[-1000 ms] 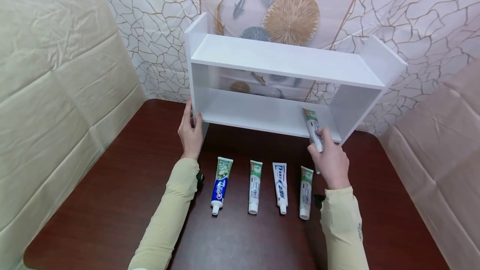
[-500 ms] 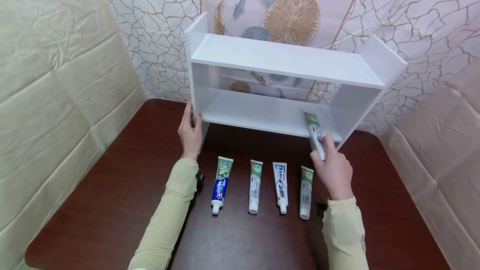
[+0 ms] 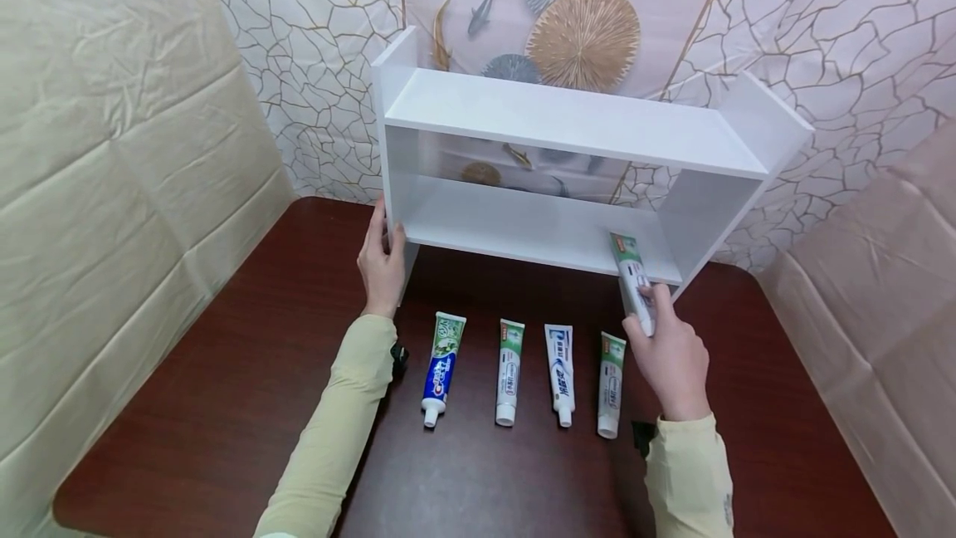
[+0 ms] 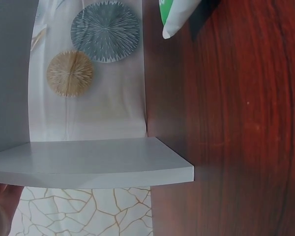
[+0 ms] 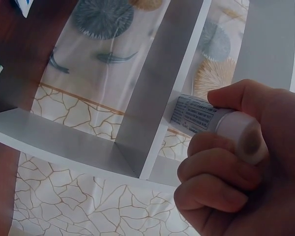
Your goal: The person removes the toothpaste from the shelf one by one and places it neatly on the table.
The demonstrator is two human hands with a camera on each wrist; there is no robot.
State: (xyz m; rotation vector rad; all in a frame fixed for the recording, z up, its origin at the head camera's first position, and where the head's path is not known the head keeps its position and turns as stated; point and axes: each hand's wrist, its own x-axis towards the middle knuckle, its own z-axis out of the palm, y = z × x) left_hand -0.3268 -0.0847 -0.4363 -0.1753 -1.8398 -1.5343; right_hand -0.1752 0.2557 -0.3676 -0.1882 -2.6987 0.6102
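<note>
My right hand (image 3: 670,353) grips a green-and-white toothpaste tube (image 3: 631,266) near its cap end, thumb on one side and fingers curled on the other. The tube's flat end overlaps the lower board of the white shelf (image 3: 508,218), at its right part. In the right wrist view, the tube's white cap (image 5: 238,132) points back toward the palm and small print shows on its body. My left hand (image 3: 382,268) holds the shelf's left side panel, thumb at the front edge and fingers along the outer face. Only part of that hand (image 4: 2,209) shows in the left wrist view.
On the dark red table (image 3: 246,372) in front of the shelf lie a blue-and-green tube (image 3: 441,368), a green-and-white tube (image 3: 509,372), a blue-and-white tube (image 3: 560,372) and another green-and-white tube (image 3: 610,384). A patterned cloth (image 3: 321,65) hangs behind.
My right hand has drawn back toward me and slightly right with the toothpaste tube, whose flat end now sits nearer the shelf's front edge. The left hand stays on the panel.
</note>
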